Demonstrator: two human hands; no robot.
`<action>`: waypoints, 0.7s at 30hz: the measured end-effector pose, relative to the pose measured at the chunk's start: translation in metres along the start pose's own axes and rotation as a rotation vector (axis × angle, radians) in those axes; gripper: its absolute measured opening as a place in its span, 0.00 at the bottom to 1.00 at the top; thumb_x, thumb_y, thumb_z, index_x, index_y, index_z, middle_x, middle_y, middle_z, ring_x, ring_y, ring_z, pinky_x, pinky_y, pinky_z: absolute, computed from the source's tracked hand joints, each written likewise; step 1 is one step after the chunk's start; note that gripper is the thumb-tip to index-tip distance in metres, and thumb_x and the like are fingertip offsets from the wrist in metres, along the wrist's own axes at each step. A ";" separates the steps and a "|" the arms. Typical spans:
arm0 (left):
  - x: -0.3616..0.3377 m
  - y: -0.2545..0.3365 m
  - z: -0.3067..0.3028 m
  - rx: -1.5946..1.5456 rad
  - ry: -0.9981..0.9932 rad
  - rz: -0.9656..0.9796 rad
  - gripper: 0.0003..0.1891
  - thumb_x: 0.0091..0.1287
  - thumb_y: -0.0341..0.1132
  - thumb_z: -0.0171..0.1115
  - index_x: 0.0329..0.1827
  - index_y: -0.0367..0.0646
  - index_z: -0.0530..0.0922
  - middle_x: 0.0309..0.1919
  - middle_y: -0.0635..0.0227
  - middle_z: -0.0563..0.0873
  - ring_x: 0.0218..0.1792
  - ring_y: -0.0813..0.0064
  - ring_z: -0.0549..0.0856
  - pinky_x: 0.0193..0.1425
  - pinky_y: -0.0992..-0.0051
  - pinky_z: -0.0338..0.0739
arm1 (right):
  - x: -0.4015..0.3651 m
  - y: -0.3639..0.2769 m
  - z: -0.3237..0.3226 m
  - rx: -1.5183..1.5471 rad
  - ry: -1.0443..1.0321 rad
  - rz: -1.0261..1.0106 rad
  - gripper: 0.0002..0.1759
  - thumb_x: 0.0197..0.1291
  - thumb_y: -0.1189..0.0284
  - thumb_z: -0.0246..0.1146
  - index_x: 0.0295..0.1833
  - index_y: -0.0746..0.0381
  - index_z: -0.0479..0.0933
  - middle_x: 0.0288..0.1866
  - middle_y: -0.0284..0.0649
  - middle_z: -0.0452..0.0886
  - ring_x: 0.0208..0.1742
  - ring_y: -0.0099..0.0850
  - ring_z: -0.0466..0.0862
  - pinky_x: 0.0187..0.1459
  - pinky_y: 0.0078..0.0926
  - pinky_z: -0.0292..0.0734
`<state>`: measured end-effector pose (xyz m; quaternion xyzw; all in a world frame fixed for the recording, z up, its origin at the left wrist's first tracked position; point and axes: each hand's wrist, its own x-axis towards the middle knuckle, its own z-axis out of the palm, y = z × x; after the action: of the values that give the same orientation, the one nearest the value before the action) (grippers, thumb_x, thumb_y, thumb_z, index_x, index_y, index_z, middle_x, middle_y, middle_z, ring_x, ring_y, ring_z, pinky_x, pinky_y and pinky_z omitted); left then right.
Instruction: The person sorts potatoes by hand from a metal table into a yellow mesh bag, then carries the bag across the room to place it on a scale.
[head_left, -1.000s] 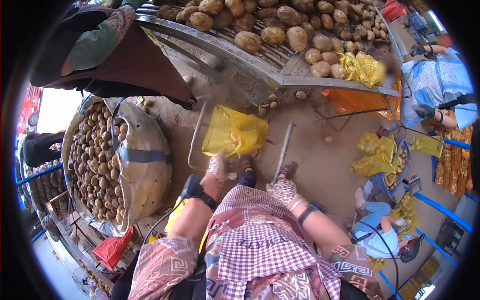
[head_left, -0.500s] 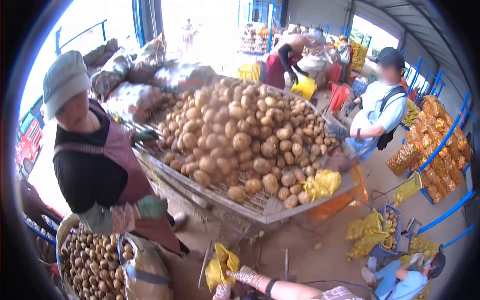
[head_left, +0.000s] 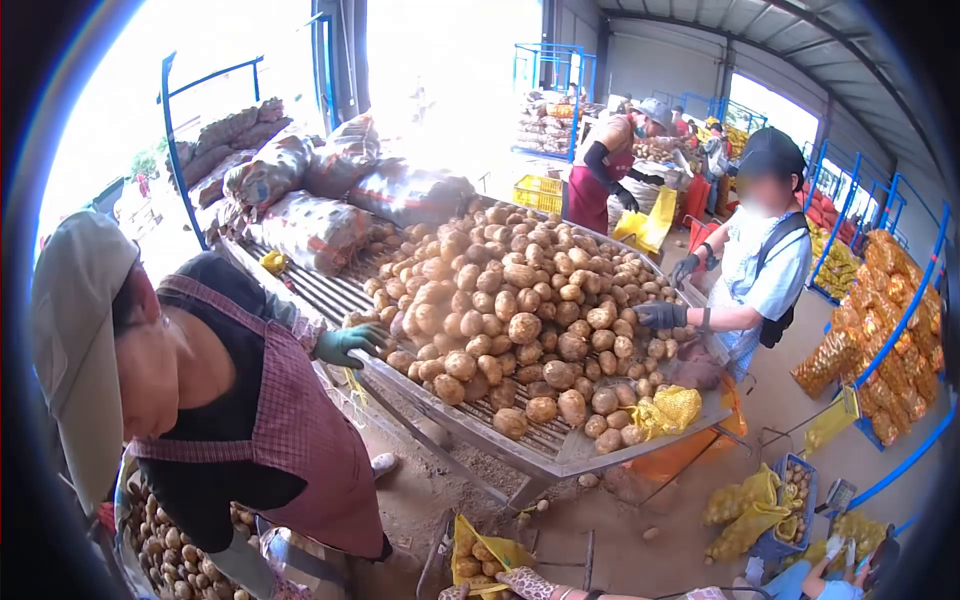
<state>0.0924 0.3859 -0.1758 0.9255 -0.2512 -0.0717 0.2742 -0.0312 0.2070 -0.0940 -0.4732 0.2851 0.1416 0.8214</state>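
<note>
At the bottom edge, a yellow mesh bag (head_left: 492,556) hangs with its mouth open and several potatoes inside. My right hand (head_left: 526,582), in a spotted glove, grips the bag's right side. My left hand (head_left: 454,592), in a similar glove, is at the bag's lower left, mostly cut off by the frame, and appears closed on its edge. Beyond the bag stands a slatted metal table (head_left: 440,402) with a large heap of potatoes (head_left: 530,300). Another yellow mesh bag (head_left: 668,412) lies on its near right corner.
A co-worker in a checked apron (head_left: 300,440) leans in at the left, beside a large sack of potatoes (head_left: 165,550). Another co-worker (head_left: 765,260) stands at the table's right. Full sacks (head_left: 310,230) lie at the back left; filled bags (head_left: 755,520) and a blue crate (head_left: 790,510) are at lower right.
The view has shifted. Potatoes now show in the yellow bag between my hands. The left co-worker has leaned forward and put a gloved hand on the table rim. The far co-worker has straightened somewhat.
</note>
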 end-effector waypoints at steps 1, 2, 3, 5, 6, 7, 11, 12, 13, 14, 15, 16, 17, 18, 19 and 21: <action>-0.001 -0.001 -0.001 0.001 0.004 0.003 0.23 0.65 0.47 0.56 0.61 0.48 0.71 0.56 0.58 0.75 0.56 0.56 0.73 0.60 0.62 0.68 | -0.002 -0.004 0.002 0.018 -0.005 -0.011 0.18 0.67 0.56 0.59 0.44 0.61 0.81 0.27 0.37 0.83 0.23 0.29 0.81 0.23 0.23 0.75; -0.007 -0.003 -0.003 -0.001 0.008 0.000 0.23 0.65 0.47 0.56 0.61 0.49 0.71 0.55 0.59 0.75 0.55 0.57 0.74 0.59 0.62 0.69 | -0.007 -0.004 0.004 0.031 -0.009 -0.016 0.18 0.68 0.57 0.59 0.45 0.61 0.80 0.27 0.37 0.83 0.23 0.28 0.81 0.23 0.23 0.75; -0.006 0.003 -0.014 -0.002 0.010 -0.003 0.22 0.65 0.47 0.56 0.60 0.49 0.71 0.54 0.59 0.75 0.55 0.57 0.74 0.58 0.62 0.69 | -0.010 -0.005 0.005 0.045 -0.017 -0.021 0.17 0.68 0.57 0.59 0.45 0.61 0.80 0.27 0.37 0.83 0.23 0.28 0.81 0.23 0.22 0.74; -0.008 -0.002 -0.013 0.000 0.020 -0.013 0.22 0.65 0.47 0.57 0.59 0.49 0.72 0.54 0.59 0.76 0.54 0.58 0.74 0.57 0.62 0.69 | -0.014 -0.012 0.004 0.081 -0.027 -0.036 0.17 0.68 0.58 0.59 0.45 0.61 0.80 0.27 0.36 0.83 0.23 0.27 0.80 0.22 0.21 0.74; -0.011 -0.008 -0.009 0.008 0.025 -0.007 0.21 0.65 0.47 0.57 0.58 0.49 0.73 0.52 0.60 0.76 0.52 0.58 0.75 0.56 0.63 0.70 | -0.017 -0.014 0.004 0.093 -0.025 -0.046 0.16 0.68 0.59 0.58 0.46 0.61 0.80 0.27 0.36 0.83 0.23 0.27 0.80 0.22 0.21 0.73; -0.013 -0.009 -0.010 0.009 0.032 -0.009 0.21 0.65 0.47 0.57 0.58 0.50 0.73 0.51 0.60 0.77 0.52 0.59 0.76 0.55 0.63 0.71 | -0.020 -0.014 0.004 0.103 -0.023 -0.052 0.16 0.69 0.59 0.58 0.46 0.61 0.80 0.27 0.35 0.83 0.23 0.27 0.80 0.22 0.20 0.73; -0.016 -0.016 -0.013 0.016 0.049 -0.008 0.19 0.64 0.48 0.57 0.55 0.51 0.75 0.48 0.62 0.78 0.48 0.60 0.77 0.52 0.63 0.72 | -0.031 -0.020 0.004 0.137 -0.011 -0.072 0.14 0.70 0.61 0.58 0.47 0.61 0.80 0.27 0.34 0.83 0.22 0.25 0.80 0.21 0.18 0.72; -0.017 -0.018 -0.015 0.018 0.049 -0.008 0.19 0.64 0.48 0.58 0.54 0.51 0.75 0.47 0.62 0.79 0.48 0.61 0.78 0.51 0.64 0.73 | -0.034 -0.022 0.007 0.142 -0.005 -0.073 0.14 0.70 0.61 0.58 0.47 0.61 0.80 0.27 0.34 0.83 0.22 0.25 0.80 0.21 0.18 0.72; -0.019 -0.020 -0.016 0.023 0.050 -0.005 0.18 0.64 0.48 0.58 0.54 0.51 0.75 0.47 0.62 0.79 0.47 0.61 0.78 0.50 0.64 0.73 | -0.037 -0.022 0.010 0.203 0.017 -0.113 0.14 0.70 0.62 0.58 0.46 0.62 0.79 0.26 0.34 0.82 0.22 0.25 0.79 0.20 0.19 0.72; -0.021 -0.022 -0.017 0.025 0.050 -0.005 0.18 0.64 0.48 0.58 0.53 0.51 0.76 0.46 0.63 0.79 0.46 0.61 0.78 0.50 0.64 0.73 | -0.040 -0.023 0.012 0.264 0.038 -0.151 0.13 0.70 0.63 0.58 0.46 0.62 0.79 0.26 0.35 0.82 0.22 0.25 0.79 0.20 0.21 0.72; -0.022 -0.022 -0.018 0.029 0.052 -0.004 0.18 0.64 0.48 0.58 0.53 0.52 0.76 0.45 0.63 0.80 0.45 0.62 0.79 0.49 0.64 0.74 | -0.044 -0.030 0.014 0.264 0.040 -0.150 0.13 0.70 0.63 0.58 0.46 0.62 0.79 0.26 0.35 0.82 0.22 0.25 0.79 0.20 0.21 0.72; -0.023 -0.024 -0.019 0.033 0.053 -0.005 0.17 0.63 0.48 0.58 0.52 0.52 0.76 0.44 0.63 0.80 0.45 0.62 0.79 0.48 0.64 0.74 | -0.049 -0.040 0.016 0.226 0.085 -0.088 0.13 0.70 0.63 0.58 0.46 0.61 0.79 0.25 0.34 0.81 0.21 0.24 0.78 0.20 0.20 0.72; -0.025 -0.025 -0.021 0.031 0.056 -0.005 0.17 0.63 0.48 0.58 0.51 0.52 0.77 0.43 0.64 0.80 0.44 0.62 0.80 0.47 0.64 0.75 | -0.054 -0.047 0.018 0.188 0.134 -0.024 0.13 0.70 0.63 0.58 0.46 0.61 0.80 0.24 0.32 0.80 0.21 0.23 0.77 0.21 0.20 0.71; -0.025 -0.026 -0.021 0.034 0.054 -0.004 0.17 0.63 0.48 0.58 0.51 0.52 0.77 0.43 0.64 0.81 0.43 0.63 0.80 0.46 0.64 0.75 | -0.059 -0.052 0.021 0.190 0.141 -0.020 0.13 0.70 0.63 0.58 0.46 0.61 0.80 0.24 0.32 0.80 0.21 0.23 0.77 0.21 0.20 0.71; -0.026 -0.027 -0.021 0.036 0.055 -0.004 0.16 0.63 0.48 0.58 0.50 0.53 0.78 0.42 0.64 0.81 0.42 0.63 0.80 0.46 0.65 0.75 | -0.062 -0.055 0.024 0.200 0.112 -0.060 0.12 0.70 0.62 0.59 0.44 0.60 0.80 0.24 0.32 0.80 0.21 0.23 0.77 0.21 0.20 0.71; -0.026 -0.030 -0.024 0.044 0.055 0.001 0.16 0.63 0.48 0.59 0.49 0.53 0.78 0.40 0.65 0.82 0.41 0.64 0.81 0.44 0.65 0.76 | -0.060 -0.056 0.026 0.220 0.090 -0.114 0.12 0.69 0.62 0.59 0.43 0.59 0.80 0.23 0.31 0.80 0.20 0.22 0.77 0.21 0.19 0.70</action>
<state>0.0888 0.4318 -0.1718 0.9328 -0.2458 -0.0405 0.2605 -0.0424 0.2026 -0.0086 -0.4014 0.3084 0.0412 0.8615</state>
